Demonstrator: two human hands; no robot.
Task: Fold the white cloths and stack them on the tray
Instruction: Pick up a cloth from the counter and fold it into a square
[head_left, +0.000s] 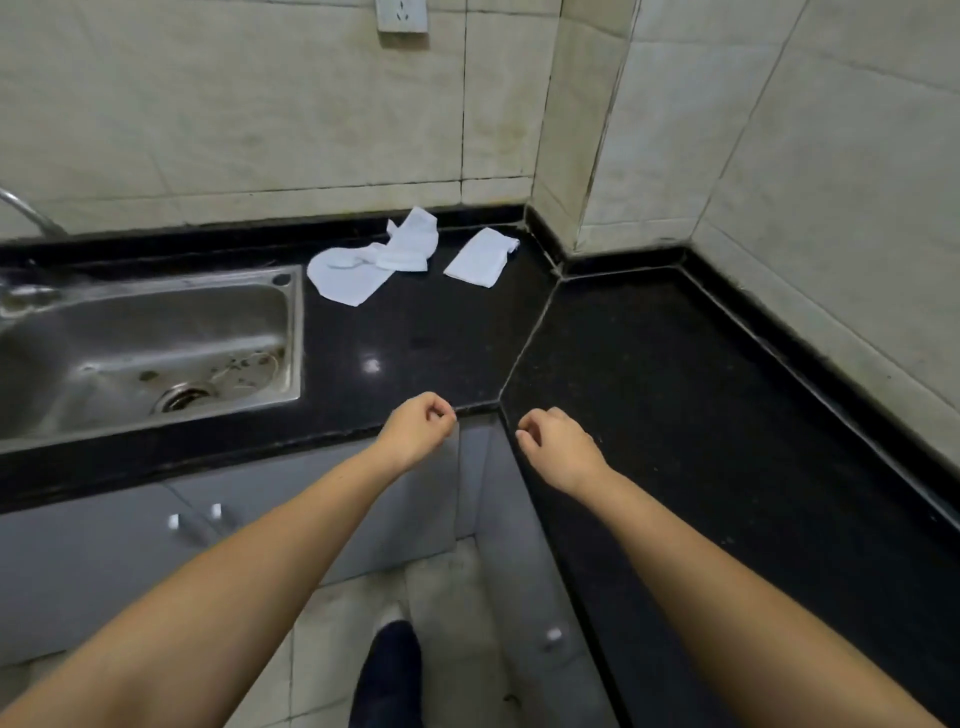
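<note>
Two bare hands, left hand (415, 428) and right hand (558, 444), each grip loosely curled and holding nothing, hovering at the black surface (675, 389) edge, crumpled white cloth (374, 260) and folded white cloth (480, 257) far back by the tiled wall, steel sink (150, 338) left.

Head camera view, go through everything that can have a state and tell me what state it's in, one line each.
Loose cloths: crumpled, unfolded, on the counter by the sink.
Folded cloth: folded, lying apart to their right.
Sink: no water, debris near the drain.
Left hand: fingers loosely curled, holds nothing.
Right hand: fingers loosely curled, holds nothing.
Tray: not in view.
</note>
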